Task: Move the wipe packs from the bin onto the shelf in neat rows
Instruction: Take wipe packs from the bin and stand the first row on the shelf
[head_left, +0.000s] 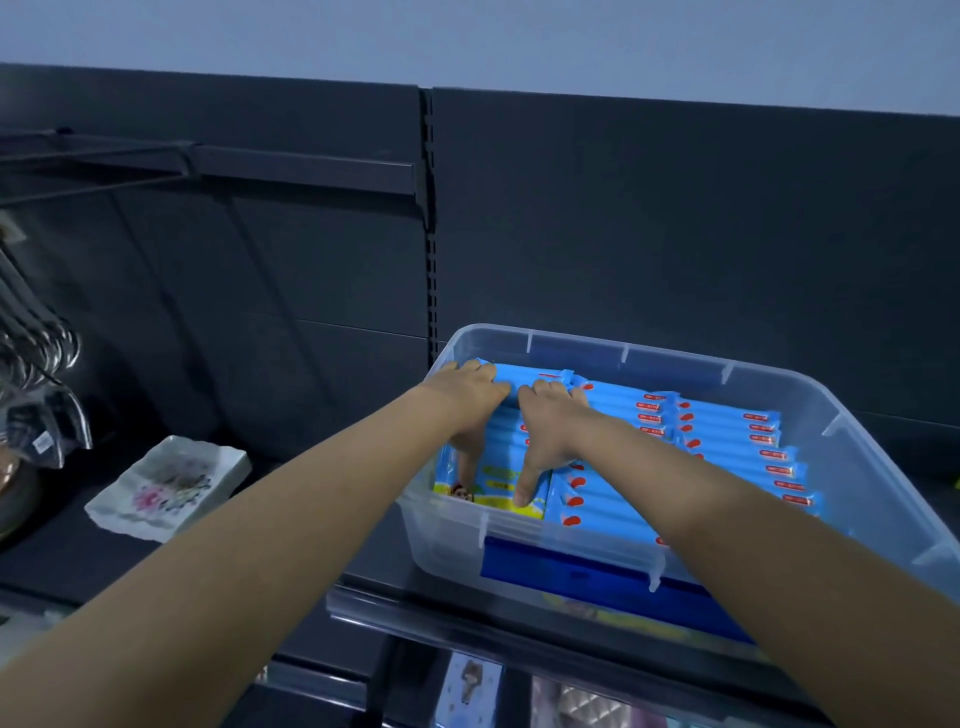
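Both forearms reach forward into the clear bin (852, 441) sitting on the dark shelf (311, 519). The right hand (556, 426) and left hand (475, 400) clamp one block of blue wipe packs (737, 447), thumbs at its near face, fingers hooked over the far end. The soft, slick, likely light wrappers would bow; squeezing from both ends suits them.

1. The blue plastic wipe packs (737, 457) in the clear plastic bin (857, 441) carry small red labels with pale lettering, too small to read.
2. No other text is legible.
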